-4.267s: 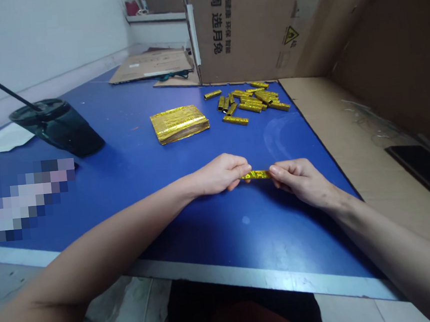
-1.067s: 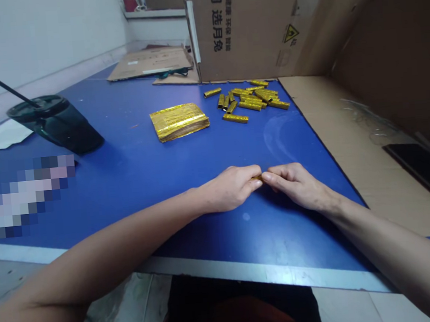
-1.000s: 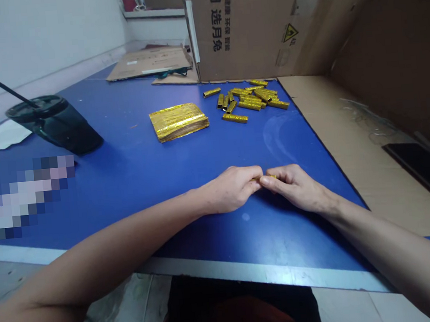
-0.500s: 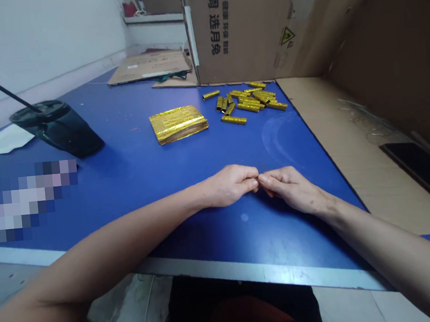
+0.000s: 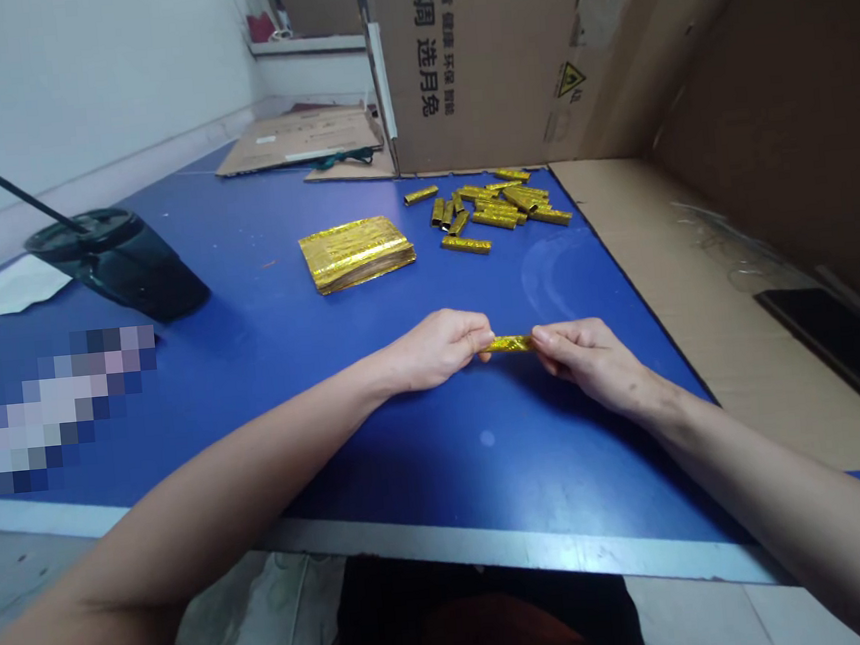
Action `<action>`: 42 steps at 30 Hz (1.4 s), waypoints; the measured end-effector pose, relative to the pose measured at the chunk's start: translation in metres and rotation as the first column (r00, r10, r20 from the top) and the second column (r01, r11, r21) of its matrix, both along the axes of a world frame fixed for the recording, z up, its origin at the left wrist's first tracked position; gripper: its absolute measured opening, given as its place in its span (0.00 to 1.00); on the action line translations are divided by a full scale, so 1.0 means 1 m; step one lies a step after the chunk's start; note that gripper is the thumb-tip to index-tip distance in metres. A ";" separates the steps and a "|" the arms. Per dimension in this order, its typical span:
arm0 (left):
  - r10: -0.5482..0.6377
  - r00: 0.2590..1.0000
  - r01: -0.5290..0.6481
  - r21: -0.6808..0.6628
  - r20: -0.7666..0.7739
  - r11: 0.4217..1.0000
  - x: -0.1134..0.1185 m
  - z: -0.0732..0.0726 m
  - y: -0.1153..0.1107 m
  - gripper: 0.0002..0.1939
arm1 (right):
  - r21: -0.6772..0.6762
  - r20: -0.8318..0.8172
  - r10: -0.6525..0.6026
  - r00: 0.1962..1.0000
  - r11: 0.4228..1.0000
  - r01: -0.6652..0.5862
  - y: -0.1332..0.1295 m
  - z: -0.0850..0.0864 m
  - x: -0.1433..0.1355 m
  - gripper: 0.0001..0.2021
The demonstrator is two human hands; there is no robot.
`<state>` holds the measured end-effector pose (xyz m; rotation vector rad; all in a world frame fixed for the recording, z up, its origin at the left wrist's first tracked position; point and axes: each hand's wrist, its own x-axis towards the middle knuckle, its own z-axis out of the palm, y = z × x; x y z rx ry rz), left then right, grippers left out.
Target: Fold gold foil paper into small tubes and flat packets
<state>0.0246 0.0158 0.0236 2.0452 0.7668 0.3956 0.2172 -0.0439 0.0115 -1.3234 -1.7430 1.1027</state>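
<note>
Between my two hands, a little above the blue table, a narrow roll of gold foil paper (image 5: pixel 512 343) is stretched level. My left hand (image 5: pixel 447 347) pinches its left end, thumb on top. Its right end is gripped by the thumb and fingers of my right hand (image 5: pixel 579 355). Only the middle of the roll shows; both ends are hidden by fingers. Beyond my hands lies a flat stack of gold foil paper sheets (image 5: pixel 358 252). Several finished-looking gold rolls (image 5: pixel 499 206) lie in a loose heap farther back, to the right of the stack.
A dark cup with a straw (image 5: pixel 124 264) stands at the left of the blue table (image 5: pixel 265 327). Cardboard (image 5: pixel 649 243) covers the right side, with a black phone-like slab (image 5: pixel 839 347) on it. A large carton (image 5: pixel 498 66) rises behind the heap.
My hands have moved apart and slightly away from me. The gold roll, hidden by my fingers before, now shows between them. Stack and heap are unchanged.
</note>
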 end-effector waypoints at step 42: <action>0.108 0.991 -0.119 0.180 0.074 0.976 0.005 -0.004 -0.016 0.12 | 0.044 0.377 0.099 0.921 0.991 -0.125 -0.008 0.003 -0.005 0.20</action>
